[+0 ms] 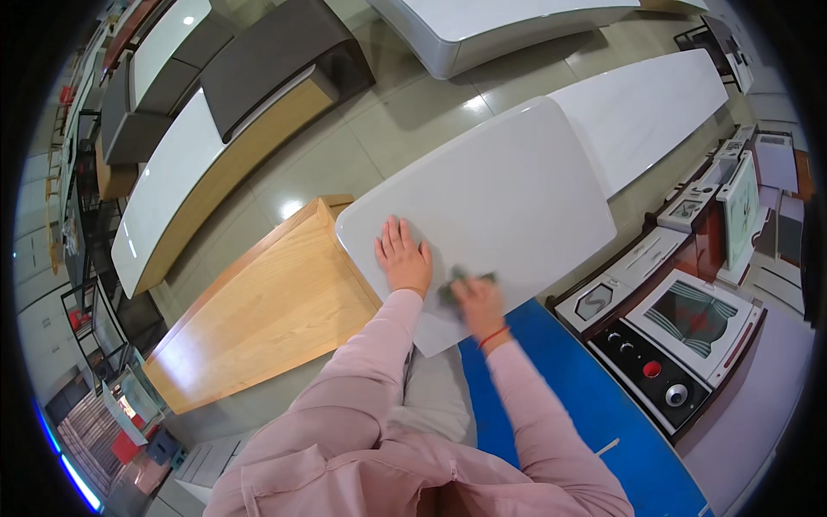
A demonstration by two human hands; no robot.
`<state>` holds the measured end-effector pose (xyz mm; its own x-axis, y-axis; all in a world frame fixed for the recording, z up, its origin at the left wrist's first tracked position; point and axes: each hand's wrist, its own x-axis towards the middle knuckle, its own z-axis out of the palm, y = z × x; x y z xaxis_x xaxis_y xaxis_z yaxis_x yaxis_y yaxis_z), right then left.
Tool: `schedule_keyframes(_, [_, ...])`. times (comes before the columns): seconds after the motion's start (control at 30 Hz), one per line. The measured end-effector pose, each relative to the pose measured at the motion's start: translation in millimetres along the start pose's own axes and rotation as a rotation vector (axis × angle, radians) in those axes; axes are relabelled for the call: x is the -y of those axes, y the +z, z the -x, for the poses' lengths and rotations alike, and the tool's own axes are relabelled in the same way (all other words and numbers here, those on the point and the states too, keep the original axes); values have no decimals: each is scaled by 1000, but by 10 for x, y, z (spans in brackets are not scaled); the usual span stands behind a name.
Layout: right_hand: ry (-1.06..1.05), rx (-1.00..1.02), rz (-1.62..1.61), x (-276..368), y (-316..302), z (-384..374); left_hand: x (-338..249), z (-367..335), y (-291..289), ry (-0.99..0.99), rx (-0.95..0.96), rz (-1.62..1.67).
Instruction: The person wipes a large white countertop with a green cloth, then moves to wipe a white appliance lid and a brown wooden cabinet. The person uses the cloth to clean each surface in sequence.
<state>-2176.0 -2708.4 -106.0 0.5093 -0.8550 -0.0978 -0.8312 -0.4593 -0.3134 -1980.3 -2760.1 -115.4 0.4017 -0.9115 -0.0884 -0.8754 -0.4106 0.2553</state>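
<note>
A glossy pale grey tabletop [508, 189] with rounded corners lies in front of me. My left hand [402, 256] rests flat on its near left part, fingers stretched out and holding nothing. To the right, near the front edge, my right hand [479, 302] presses a dark green cloth [451, 291] against the surface. Motion smears that hand and the cloth, so the exact grip on it is partly hidden. A red band circles my right wrist.
A wooden table [267, 310] adjoins on the left, and a white marbled table [646, 112] lies beyond. Blue covering [551, 388] spreads at my right, beside a cabinet with knobs and framed panels [680, 345]. White-topped furniture [185, 172] stands farther left.
</note>
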Motion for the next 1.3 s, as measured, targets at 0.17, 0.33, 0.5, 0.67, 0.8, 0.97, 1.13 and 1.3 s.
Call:
schedule_keyframes(0.17, [590, -437, 148, -891, -351, -1038, 138, -29, -150, 52, -15, 236])
schedule_keyframes(0.33, [715, -417, -23, -189, -125, -1331, 477, -276, -299, 121, 60, 468])
schedule_keyframes(0.5, [246, -106, -184, 1391, 207, -202, 601, -352, -397, 207, 118, 431])
schedule_keyframes(0.67, [-114, 219, 66, 729, -62, -152, 705, -373, -441, 308, 151, 406])
schedule_keyframes(0.8, [668, -396, 176, -423, -250, -568, 711, -358, -419, 363, 199, 388])
schedule_keyframes(0.97, [837, -395, 47, -25, -58, -1009, 730, -176, -296, 409, 106, 248])
schedule_keyframes(1.13, [426, -171, -146, 1388, 226, -267, 704, -116, -221, 397, 67, 165])
schedule_keyframes(1.3, [56, -109, -84, 1187, 221, 208, 760, -217, -282, 446, 102, 177])
